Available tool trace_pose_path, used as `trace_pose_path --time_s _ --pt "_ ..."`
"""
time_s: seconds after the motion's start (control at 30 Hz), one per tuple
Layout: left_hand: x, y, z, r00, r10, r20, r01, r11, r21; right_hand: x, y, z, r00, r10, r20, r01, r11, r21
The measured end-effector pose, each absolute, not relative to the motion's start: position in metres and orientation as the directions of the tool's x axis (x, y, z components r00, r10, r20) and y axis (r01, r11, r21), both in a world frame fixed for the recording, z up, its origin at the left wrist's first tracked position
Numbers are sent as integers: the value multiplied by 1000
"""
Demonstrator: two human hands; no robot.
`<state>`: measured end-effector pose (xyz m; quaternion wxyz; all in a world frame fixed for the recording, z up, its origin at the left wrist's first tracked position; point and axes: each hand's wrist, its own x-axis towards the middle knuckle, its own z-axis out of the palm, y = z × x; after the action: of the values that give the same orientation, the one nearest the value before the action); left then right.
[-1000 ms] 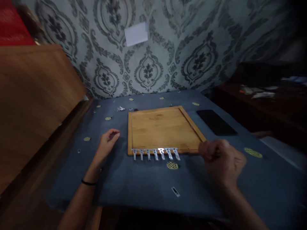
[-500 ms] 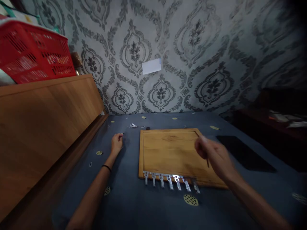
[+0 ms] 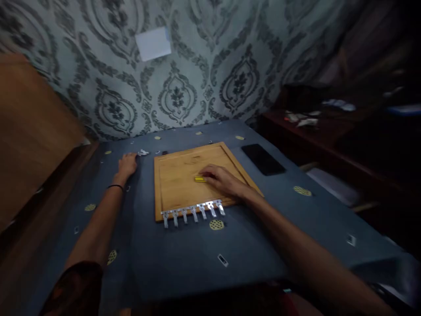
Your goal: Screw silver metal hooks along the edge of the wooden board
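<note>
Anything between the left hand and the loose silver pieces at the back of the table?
Nothing visible. The left hand is right beside the silver pieces; contact is unclear. The wooden board lies off to the right, outside that gap.

One left hand [image 3: 127,164], one right hand [image 3: 219,178], one yellow piece [image 3: 199,179]. One wooden board [image 3: 176,177], seven silver tabs [image 3: 194,214] along the near edge. One dark slab [image 3: 263,159] at right, one far white card [image 3: 153,44] — plus one silver heap [image 3: 142,152] far left, too blurred to count.
</note>
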<state>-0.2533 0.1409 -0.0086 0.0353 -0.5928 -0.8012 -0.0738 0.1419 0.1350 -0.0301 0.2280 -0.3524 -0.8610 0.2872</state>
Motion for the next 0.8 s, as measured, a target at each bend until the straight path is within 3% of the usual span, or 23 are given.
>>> trace_pose_path --time_s 0.23,0.4,0.63,0.8 --pt "-260 137 -8 -303 949 91 949 309 -58 150 131 -21 -677 717 166 483 603 -635" --pt "-262 126 -8 -341 934 105 933 350 -79 151 131 -22 -685 706 178 473 618 -628" --pt "-267 111 -11 -301 941 158 953 301 24 149 134 -32 -669 711 217 455 623 -636" --pt "-267 102 -9 -316 919 236 944 281 172 148 141 -48 -666 697 264 405 636 -656"
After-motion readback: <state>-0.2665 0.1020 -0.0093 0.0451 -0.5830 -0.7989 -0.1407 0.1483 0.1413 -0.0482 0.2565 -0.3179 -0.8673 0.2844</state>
